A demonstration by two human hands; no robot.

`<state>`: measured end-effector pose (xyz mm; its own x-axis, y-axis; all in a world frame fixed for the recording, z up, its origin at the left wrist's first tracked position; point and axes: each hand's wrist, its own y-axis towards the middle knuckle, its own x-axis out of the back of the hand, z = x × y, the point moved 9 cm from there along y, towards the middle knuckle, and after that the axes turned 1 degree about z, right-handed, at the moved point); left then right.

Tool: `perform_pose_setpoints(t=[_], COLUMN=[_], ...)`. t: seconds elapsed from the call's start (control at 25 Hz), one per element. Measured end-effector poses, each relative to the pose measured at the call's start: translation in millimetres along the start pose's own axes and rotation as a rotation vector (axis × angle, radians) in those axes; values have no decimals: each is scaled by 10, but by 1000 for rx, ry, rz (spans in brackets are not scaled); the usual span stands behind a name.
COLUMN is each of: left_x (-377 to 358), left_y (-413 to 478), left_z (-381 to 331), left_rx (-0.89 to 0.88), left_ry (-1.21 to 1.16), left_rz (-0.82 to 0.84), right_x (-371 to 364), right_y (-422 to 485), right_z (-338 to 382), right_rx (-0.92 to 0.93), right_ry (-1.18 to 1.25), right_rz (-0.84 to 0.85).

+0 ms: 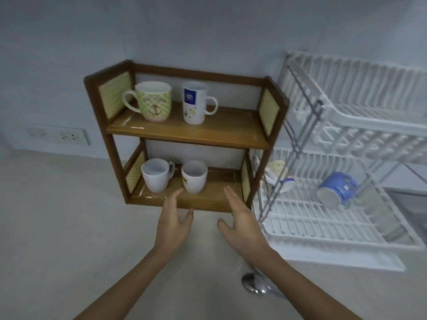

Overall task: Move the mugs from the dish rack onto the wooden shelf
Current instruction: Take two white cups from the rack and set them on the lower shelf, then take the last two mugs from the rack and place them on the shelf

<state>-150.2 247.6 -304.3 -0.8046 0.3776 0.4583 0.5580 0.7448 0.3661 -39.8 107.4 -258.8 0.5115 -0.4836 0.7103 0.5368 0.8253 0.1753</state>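
Observation:
The two-tier wooden shelf (221, 132) stands against the wall. Its top tier holds a green anchor mug (154, 101) and a tall white mug with a blue label (194, 103). On the bottom tier stand a plain white mug (156, 175) and a white mug with a yellow mark (194, 177). To the right, the white dish rack (323, 218) has a blue mug (337, 189) lying on its side and a white cup with blue trim (278, 179) at its left end. My left hand (172, 218) and my right hand (242, 219) hover open in front of the bottom tier, holding nothing.
A metal spoon (254, 284) lies on the counter under my right forearm. A wall socket plate (57, 136) sits at the left. The rack's upper tier (360, 107) juts out above the blue mug.

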Motion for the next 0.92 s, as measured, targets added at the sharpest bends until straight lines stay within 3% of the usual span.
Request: perform_pose_setpoints(t=[0.2,0.28,0.36,0.52,0.68,0.92], left_x=[-542,-845,-1156,-1913,-2564,-2924], left_y=[-481,-652,-724,-394,411,1038], left_z=[-1304,-1752,-2000,-2160,-1860,-1447], left_rx=[-360,-514,-545,-275,187,440], left_ry=[-58,-105,-153,-115,169,537], left_rz=[222,296,377,442,427,408], right_x=[972,1419,1799,2331,2442,2430], right_y=[-749,-735,-620,-327,58,426], right_z=[-513,-963,-1501,-2556,-3102,-3398], right_rx=[22,-71,-254,-651,-890,-841], right_ry=[39,72,75,216,320,309], right_rz=[-218,-344,-456,-550,-420,-326])
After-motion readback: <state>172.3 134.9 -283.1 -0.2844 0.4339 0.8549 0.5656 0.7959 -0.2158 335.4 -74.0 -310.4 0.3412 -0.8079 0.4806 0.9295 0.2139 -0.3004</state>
